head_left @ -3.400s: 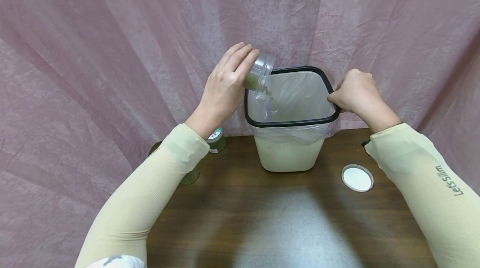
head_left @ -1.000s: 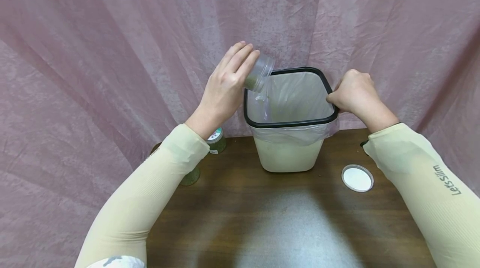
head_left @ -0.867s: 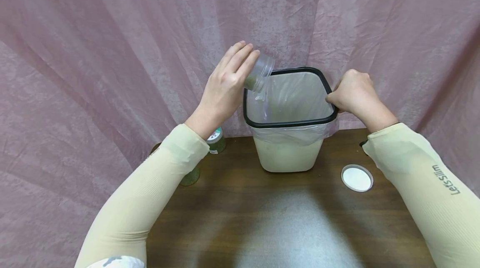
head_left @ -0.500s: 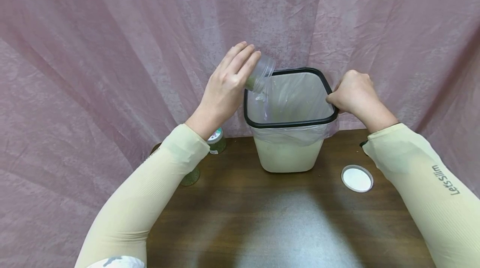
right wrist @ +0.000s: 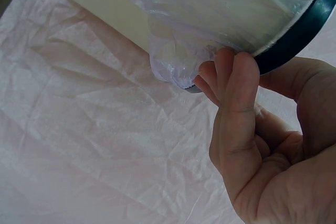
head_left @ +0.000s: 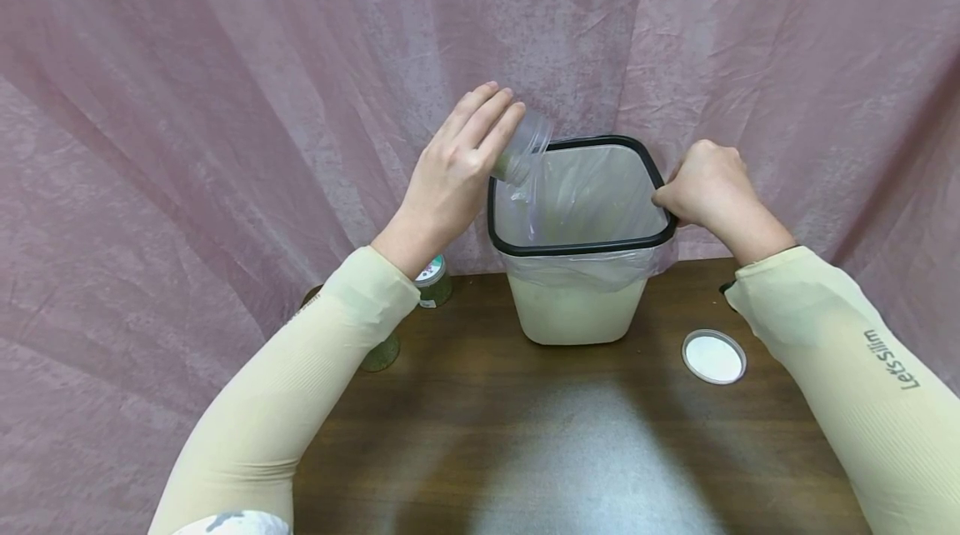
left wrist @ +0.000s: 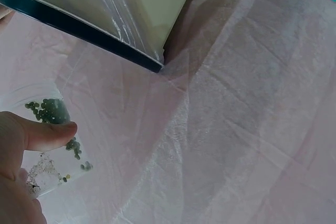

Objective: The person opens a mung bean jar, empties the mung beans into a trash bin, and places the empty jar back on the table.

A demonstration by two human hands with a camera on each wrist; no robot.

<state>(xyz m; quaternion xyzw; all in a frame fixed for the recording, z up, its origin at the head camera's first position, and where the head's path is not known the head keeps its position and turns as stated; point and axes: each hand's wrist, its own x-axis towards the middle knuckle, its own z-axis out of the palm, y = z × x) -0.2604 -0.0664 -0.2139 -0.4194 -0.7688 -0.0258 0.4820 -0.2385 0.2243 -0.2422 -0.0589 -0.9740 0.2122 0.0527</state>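
Green grains (left wrist: 52, 111) have dwindled in the clear jar (head_left: 532, 135) since the first frame. Left hand (head_left: 453, 164) grips the jar, tipped over the left edge of the bin (head_left: 577, 314), presumably for emptying. Right hand (head_left: 712, 181), well apart, pinches the black rim (head_left: 585, 249), probably steadying it. Whether grains are falling cannot be confirmed.

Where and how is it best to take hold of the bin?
Probably pinch the bin by its black rim, coming from the right, as the right hand does: the rim is narrow while the walls taper downward, and the tipped jar occupies the left side.
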